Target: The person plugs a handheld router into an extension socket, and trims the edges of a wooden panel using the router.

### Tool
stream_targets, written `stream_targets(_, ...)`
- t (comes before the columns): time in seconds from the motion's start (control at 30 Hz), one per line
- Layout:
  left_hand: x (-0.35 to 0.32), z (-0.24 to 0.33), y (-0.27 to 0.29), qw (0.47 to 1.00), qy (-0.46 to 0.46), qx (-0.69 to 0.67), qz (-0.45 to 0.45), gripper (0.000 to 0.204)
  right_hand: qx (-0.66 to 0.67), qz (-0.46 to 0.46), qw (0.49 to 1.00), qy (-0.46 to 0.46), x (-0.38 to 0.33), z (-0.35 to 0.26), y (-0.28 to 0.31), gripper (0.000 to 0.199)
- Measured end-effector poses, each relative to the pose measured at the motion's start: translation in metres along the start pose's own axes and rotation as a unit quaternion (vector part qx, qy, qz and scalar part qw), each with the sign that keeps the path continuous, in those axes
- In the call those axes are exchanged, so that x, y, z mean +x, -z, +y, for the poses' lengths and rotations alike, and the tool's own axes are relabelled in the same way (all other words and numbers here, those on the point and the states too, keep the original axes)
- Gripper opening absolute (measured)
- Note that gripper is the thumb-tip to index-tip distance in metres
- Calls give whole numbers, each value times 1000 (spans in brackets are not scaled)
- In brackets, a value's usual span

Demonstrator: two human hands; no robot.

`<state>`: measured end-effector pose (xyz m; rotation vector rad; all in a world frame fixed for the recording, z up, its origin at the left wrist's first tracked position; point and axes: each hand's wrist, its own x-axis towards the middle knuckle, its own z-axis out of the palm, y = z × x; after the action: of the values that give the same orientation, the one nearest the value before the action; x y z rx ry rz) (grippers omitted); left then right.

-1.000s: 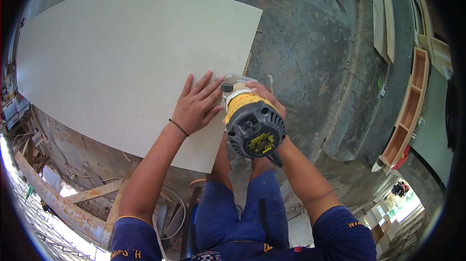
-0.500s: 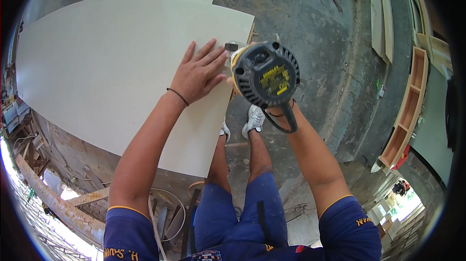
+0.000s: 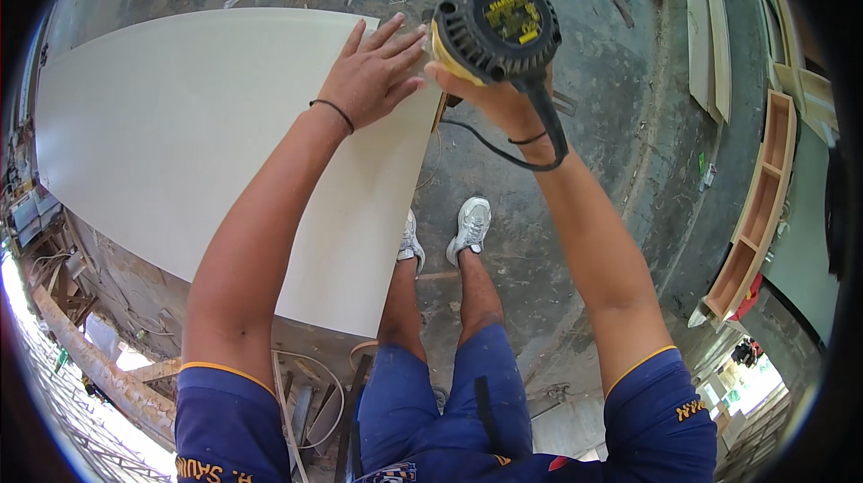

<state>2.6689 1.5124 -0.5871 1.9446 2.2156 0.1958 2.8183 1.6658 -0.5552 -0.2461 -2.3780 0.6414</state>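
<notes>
The right hand (image 3: pixel 490 92) is wrapped around the body of a black-and-yellow router (image 3: pixel 494 25), held at the right edge of a large pale board (image 3: pixel 198 141). The left hand (image 3: pixel 373 79) lies flat and spread on the board, fingertips touching the router body, gripping nothing.

Risks:
1. The left fingers sit right beside the tool; a kick or slip along the edge could bring them against the cutter, which is hidden beneath the body.
2. The cord (image 3: pixel 503 146) loops down past the right wrist, close to the edge, and could snag.
3. Only 1 hand holds the tool, so it may tilt.

The router's long axis runs roughly vertical: cap toward the camera, base down. The board's long axis appears to run from far right to near left.
</notes>
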Motion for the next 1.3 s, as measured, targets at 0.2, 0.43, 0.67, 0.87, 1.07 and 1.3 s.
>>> stream_targets(0.2,34,-10,1,997,34,24,57,46,68,23,997,-35,32,26,4,46)
stream_targets(0.43,28,26,-15,983,103,-104,108,48,184,21,967,-173,16,62,51,32)
stream_targets(0.67,39,42,-5,981,135,-71,122,32,108,39,965,-237,-44,45,143,42)
stream_targets(0.87,74,34,-21,988,148,-31,-23,24,118,30,943,-309,-114,31,217,64)
stream_targets(1.07,72,38,-19,978,192,-63,-56,29,51,94,934,-342,-139,32,247,86)
stream_targets(1.3,76,44,-15,978,175,-90,-64,27,28,102,915,-391,-119,30,252,84)
